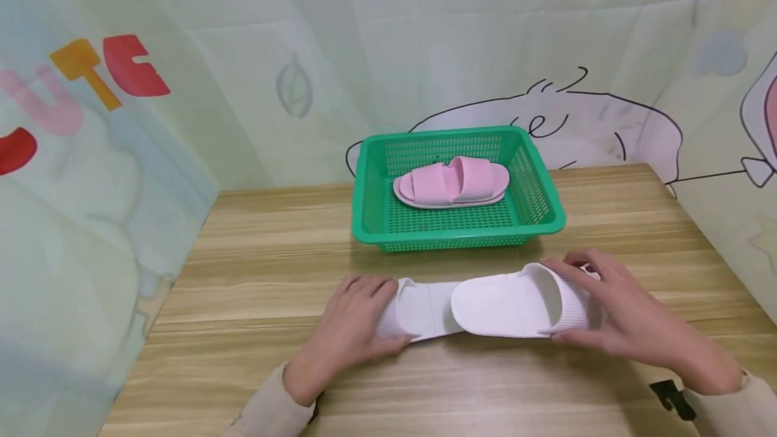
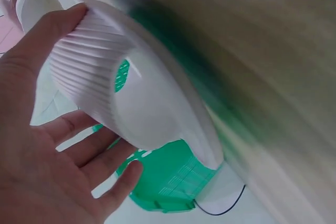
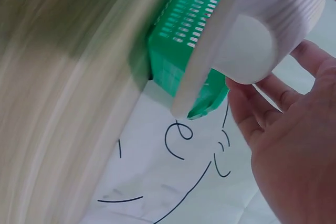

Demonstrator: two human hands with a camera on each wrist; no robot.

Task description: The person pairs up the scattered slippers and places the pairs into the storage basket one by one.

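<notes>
My left hand [image 1: 352, 322] grips a white slipper [image 1: 421, 309] at its ribbed strap, thumb on the near side and fingers on the far side. In the left wrist view this slipper [image 2: 86, 59] is tilted, its sole edge close to the wooden surface. My right hand [image 1: 628, 322] holds a second white slipper [image 1: 498, 305] by its strap, seen from the side in the right wrist view, its sole [image 3: 205, 45] apart from the tabletop. The two heel ends point toward each other, and the right one overlaps the left in the head view.
Behind the hands stands a green plastic basket [image 1: 455, 237] with perforated walls. Pink slippers [image 1: 476, 177] lie inside, two straps showing. The wooden table [image 1: 273, 241] meets a printed curtain [image 1: 243, 86] at the back and both sides.
</notes>
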